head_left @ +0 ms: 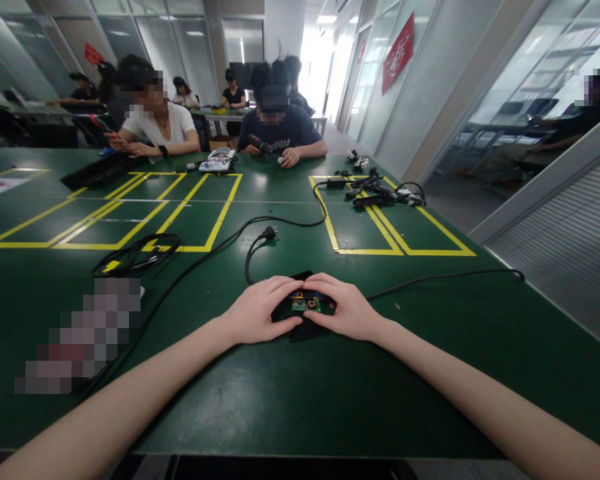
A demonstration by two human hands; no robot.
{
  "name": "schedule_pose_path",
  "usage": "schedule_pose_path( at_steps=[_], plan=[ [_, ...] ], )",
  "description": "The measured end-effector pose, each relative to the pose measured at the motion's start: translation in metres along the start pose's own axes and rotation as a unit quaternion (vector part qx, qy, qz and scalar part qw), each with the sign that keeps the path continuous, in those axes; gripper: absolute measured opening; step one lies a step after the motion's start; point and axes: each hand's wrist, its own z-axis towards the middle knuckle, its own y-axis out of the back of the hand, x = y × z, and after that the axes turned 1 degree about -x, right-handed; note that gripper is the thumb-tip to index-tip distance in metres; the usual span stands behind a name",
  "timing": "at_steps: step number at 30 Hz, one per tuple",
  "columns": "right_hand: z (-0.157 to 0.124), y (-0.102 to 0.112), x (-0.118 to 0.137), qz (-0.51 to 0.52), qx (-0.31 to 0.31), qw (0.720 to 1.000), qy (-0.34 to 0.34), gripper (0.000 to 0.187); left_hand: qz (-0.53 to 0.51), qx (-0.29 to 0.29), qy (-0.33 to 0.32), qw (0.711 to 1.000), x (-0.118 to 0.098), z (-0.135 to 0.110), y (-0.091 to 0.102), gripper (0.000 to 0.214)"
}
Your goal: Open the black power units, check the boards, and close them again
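Observation:
A small green circuit board with copper-wound coils sits in a black plastic case on the table in front of me. My left hand curves round the left side of the board and case, thumb at the near edge and fingers at the far one. From the right, my right hand grips them the same way, its fingertips meeting the left ones at the far side. My fingers hide much of the case. A black cord with a plug runs out behind my left hand.
On the green table, a long black cable passes to my left, near a coiled cord and a blurred-out object. Black adapters and cords lie at the far right. Two people sit working across the table.

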Motion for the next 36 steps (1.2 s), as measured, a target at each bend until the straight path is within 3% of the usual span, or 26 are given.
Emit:
schedule_pose_path(
  at_steps=[8, 15, 22, 36],
  plan=[
    [0.002, 0.004, -0.003, -0.056, 0.015, 0.998, 0.007, 0.048, 0.029, -0.032, 0.017, 0.999, 0.002, 0.0, -0.002, 0.018],
    [0.0, 0.006, -0.005, -0.064, 0.018, 0.997, -0.027, 0.041, 0.003, -0.046, 0.04, 0.998, 0.007, -0.002, -0.004, 0.014],
    [0.001, -0.002, -0.004, -0.009, 0.01, 0.999, 0.036, 0.039, -0.013, -0.075, 0.057, 0.996, 0.01, -0.003, -0.005, 0.022],
    [0.001, -0.003, -0.011, -0.015, -0.018, 0.999, -0.025, 0.039, -0.081, -0.092, 0.064, 0.99, 0.017, -0.001, -0.005, 0.012]
  ],
)
